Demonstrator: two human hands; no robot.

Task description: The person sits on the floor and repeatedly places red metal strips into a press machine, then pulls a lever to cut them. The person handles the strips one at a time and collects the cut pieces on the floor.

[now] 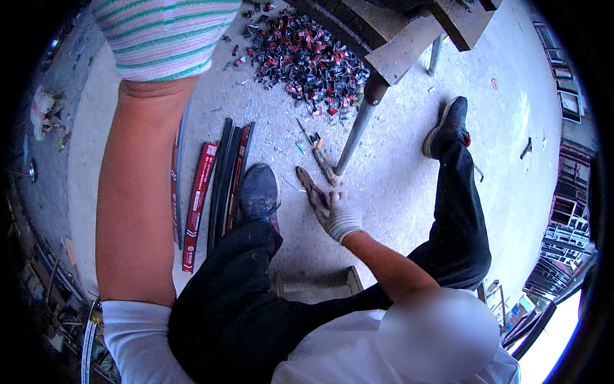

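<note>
My left forearm reaches up the left side, its hand [169, 38] in a green, pink and white striped knit glove. The fingers lie past the upper edge, so their grip is hidden. Low over the floor, my right hand [340, 217] wears a whitish knit glove and is closed round the handles of rusty pliers [309, 184], whose jaws point up and left. Just beyond the pliers lies a worn, stick-like tool [326, 168] with a thin dark shaft, close to the metal leg [357, 137] of a workbench [409, 48].
Dark and red-labelled strips [199, 205] lie left of my left shoe [259, 192]. A heap of black and red scraps [307, 61] covers the floor by the bench. My right shoe [448, 125] is stretched forward. Frames [569, 205] stand stacked at the far right.
</note>
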